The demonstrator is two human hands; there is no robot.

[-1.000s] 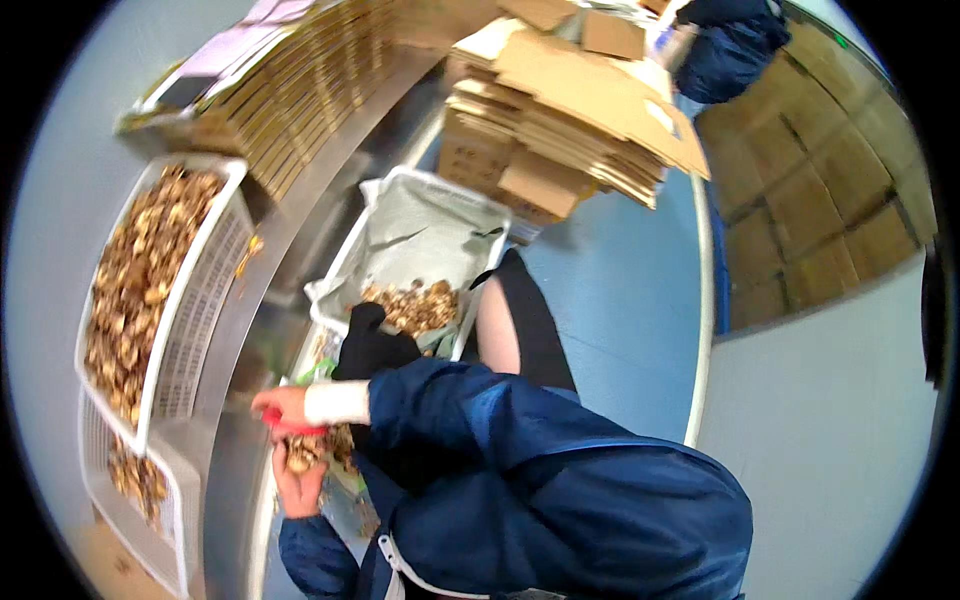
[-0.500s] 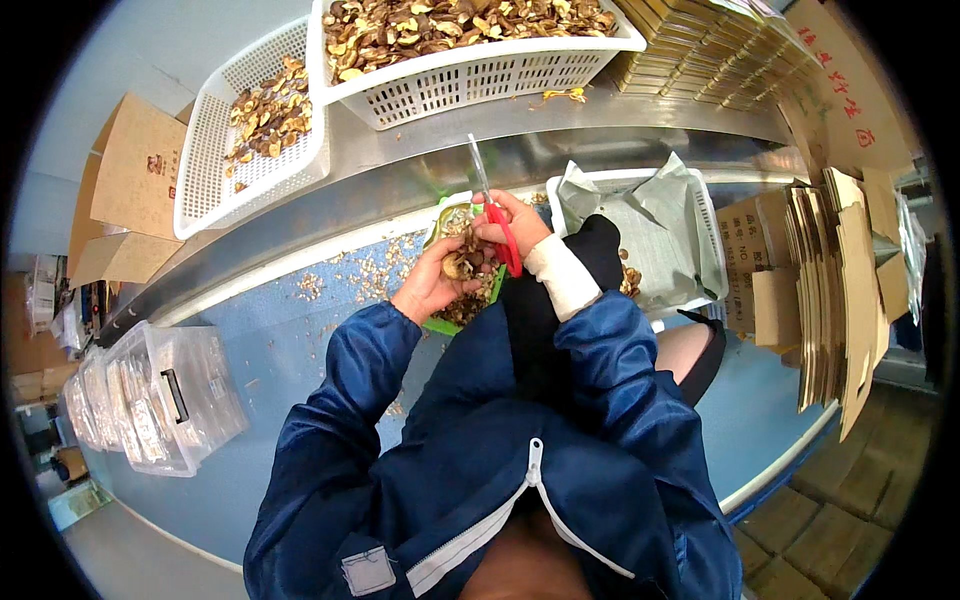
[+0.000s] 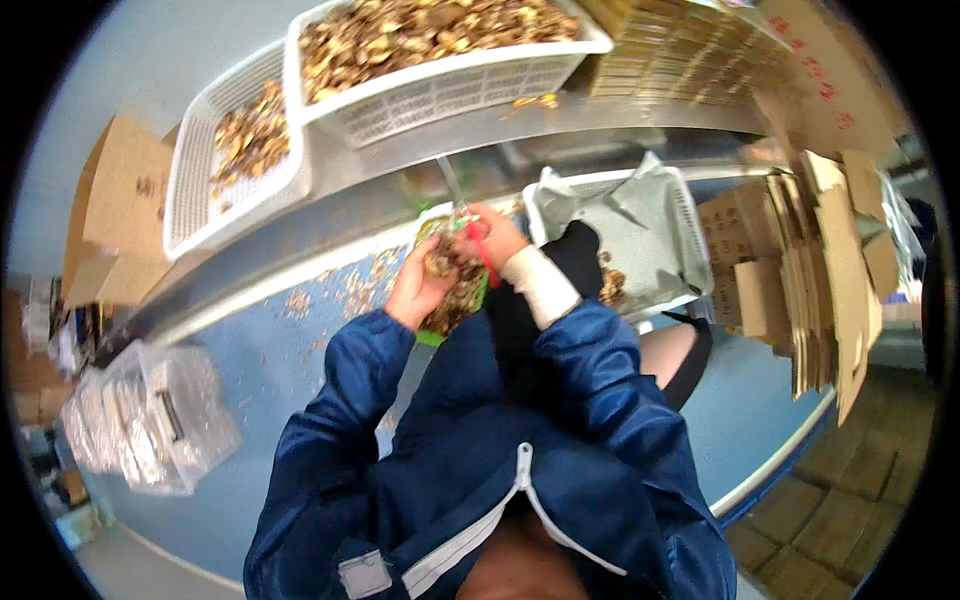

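Observation:
My left hand (image 3: 412, 288) has its fingers closed around a dried mushroom (image 3: 437, 262), brown and blurred. Right beside it, my right hand (image 3: 497, 238) grips a pair of scissors (image 3: 483, 252) with red handles; the metal blades point away from me toward the steel counter edge. The right fingertips are close to the mushroom, but motion blur hides whether they touch it. Below both hands stands a green container (image 3: 430, 338) holding dried mushroom pieces (image 3: 463, 302).
White perforated baskets (image 3: 400, 97) of sliced dried mushrooms sit on the steel counter. A lined white basket (image 3: 620, 240) stands to the right, near flattened cardboard (image 3: 845, 290). Mushroom bits litter the blue floor (image 3: 300, 365). A clear plastic bin (image 3: 165, 425) is at left.
The whole view has shifted and blurred slightly. My right hand has turned, bringing the scissors' handles closer to the left hand and the mushroom. Both hands keep their holds.

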